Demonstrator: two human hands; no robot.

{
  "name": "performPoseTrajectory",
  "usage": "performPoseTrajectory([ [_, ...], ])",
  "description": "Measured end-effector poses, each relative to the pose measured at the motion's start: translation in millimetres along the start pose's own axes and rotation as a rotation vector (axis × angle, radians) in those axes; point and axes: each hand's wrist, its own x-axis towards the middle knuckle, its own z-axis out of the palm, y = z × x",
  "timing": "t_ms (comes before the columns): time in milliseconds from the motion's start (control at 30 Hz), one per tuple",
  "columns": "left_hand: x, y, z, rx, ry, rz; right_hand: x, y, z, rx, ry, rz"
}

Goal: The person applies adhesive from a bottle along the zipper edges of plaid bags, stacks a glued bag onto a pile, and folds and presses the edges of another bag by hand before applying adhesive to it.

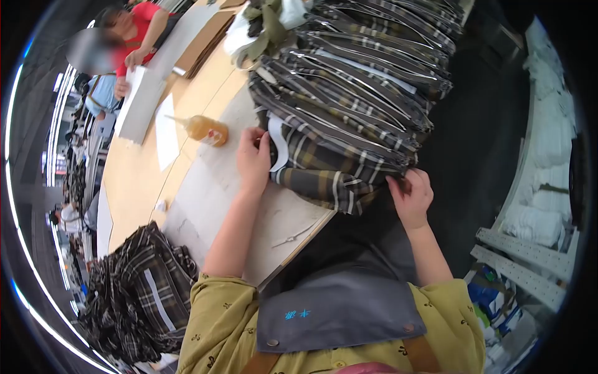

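Note:
A dark plaid garment (pixel 339 163), with olive, grey and white lines, lies at the near end of a long row of similar folded garments. My left hand (pixel 254 161) is closed at its left edge, beside a curved white strip (pixel 278 143). At the garment's right corner, my right hand (pixel 412 196) pinches the cloth between thumb and fingers. The near part of the garment hangs over the table edge. Fingertips of both hands are partly hidden by the cloth.
Row of plaid garments (pixel 367 68) runs away along the table (pixel 205 181). A bottle of amber liquid (pixel 207 130) stands left of my left hand. A plaid heap (pixel 140 290) is at lower left. Across the table, a person in red (pixel 143 28) handles pale sheets (pixel 142 103).

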Motion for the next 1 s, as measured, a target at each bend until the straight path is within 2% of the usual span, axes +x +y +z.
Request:
performPoseTrajectory([
  [33,0,3,-2,0.046,-0.044,-0.048,-4,-5,-4,0.012,-0.056,0.165],
  [67,1,-5,-1,0.059,-0.03,-0.055,-6,-11,-5,0.068,-0.001,0.256],
  [133,2,-14,1,0.059,0.026,0.02,-3,-27,-13,0.125,0.005,0.328],
  [167,1,-2,-3,0.063,0.023,-0.026,-10,-31,-12,0.193,0.054,0.331],
  [300,0,-6,-15,-0.097,0.02,-0.046,-30,-41,-25,0.158,-0.142,0.055],
  [367,-7,-8,-27,-0.305,-0.008,-0.123,-23,-68,-22,0.139,-0.158,-0.321],
  [433,-27,0,-54,-0.203,0.091,0.019,-14,-100,-17,0.202,-0.216,-0.386],
  [567,-81,4,-131,-0.123,0.119,-0.005,-8,-149,7,0.397,-0.35,-0.531],
  [700,-153,-17,-214,0.222,0.371,-0.007,-5,-188,30,0.499,-0.443,-0.703],
  [767,-186,-22,-253,0.318,0.438,-0.045,-6,-205,43,0.55,-0.482,-0.721],
  [833,-213,-31,-284,0.44,0.522,-0.051,-11,-215,56,0.602,-0.519,-0.598],
  [900,-231,-32,-310,0.568,0.518,-0.097,-11,-230,65,0.626,-0.543,-0.558],
  [967,-238,-39,-331,0.824,0.486,-0.113,-16,-233,74,0.643,-0.719,-0.32],
  [1000,-240,-48,-339,0.904,0.462,-0.213,-20,-231,79,0.631,-0.714,-0.324],
])
